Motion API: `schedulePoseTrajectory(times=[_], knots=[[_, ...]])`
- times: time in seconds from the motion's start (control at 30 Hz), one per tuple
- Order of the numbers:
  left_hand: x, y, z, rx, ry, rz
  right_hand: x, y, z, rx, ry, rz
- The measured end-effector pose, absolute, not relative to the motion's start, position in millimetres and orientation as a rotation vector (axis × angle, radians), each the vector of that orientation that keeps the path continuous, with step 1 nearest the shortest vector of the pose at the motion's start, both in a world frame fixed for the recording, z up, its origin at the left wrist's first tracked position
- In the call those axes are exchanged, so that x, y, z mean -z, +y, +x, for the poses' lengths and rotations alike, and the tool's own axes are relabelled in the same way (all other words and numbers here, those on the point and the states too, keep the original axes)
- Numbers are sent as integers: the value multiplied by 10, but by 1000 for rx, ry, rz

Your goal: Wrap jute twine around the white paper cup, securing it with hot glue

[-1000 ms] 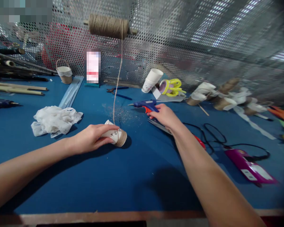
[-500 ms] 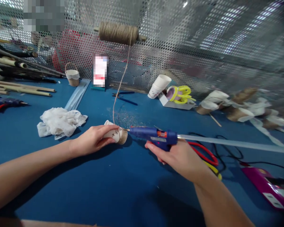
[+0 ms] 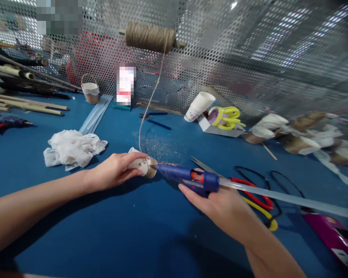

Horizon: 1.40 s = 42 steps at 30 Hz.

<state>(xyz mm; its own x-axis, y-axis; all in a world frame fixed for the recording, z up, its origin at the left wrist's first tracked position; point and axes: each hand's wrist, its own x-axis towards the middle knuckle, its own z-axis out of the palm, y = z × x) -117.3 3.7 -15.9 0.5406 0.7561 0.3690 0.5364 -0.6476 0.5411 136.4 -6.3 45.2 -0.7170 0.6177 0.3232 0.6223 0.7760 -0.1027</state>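
left hand (image 3: 111, 172) grip closed round paper cup (image 3: 137, 166), cup tipped sideways at tabletop (image 3: 127, 235) as before, right hand (image 3: 224, 206) grip wrapped on glue gun (image 3: 188, 178), nozzle now at cup's twine band (image 3: 151, 174), well apart 1 s ago

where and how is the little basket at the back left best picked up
Probably by the top of its thin arched handle, pinched from above and the front. The small basket stands upright and the handle rises over its open rim, while the perforated screen behind it would likely hamper a hand coming from the back.
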Motion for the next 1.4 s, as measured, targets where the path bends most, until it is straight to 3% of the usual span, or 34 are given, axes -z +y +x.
schedulePoseTrajectory(times=[0.1, 0.23, 0.87, 1.2, 1.4], knots=[[145, 33, -1167, -825, 1089, 2398, -454, -104, 1389, 570, -2715, -708], [138, 31, -1160, -838, 1090, 2394, -472, -149, 1368, 813, -2688, -643], [187, 48, -1181, -880, 1057, 2490, -461, -95, 1366, 850, -2676, -616], [197, 49, -1180, -932, 1016, 2562, -388, 10, 1461, 515, -2747, -780], [209, 55, -1192, -917, 1016, 2538, -454, -100, 1425, 769, -2724, -614]])
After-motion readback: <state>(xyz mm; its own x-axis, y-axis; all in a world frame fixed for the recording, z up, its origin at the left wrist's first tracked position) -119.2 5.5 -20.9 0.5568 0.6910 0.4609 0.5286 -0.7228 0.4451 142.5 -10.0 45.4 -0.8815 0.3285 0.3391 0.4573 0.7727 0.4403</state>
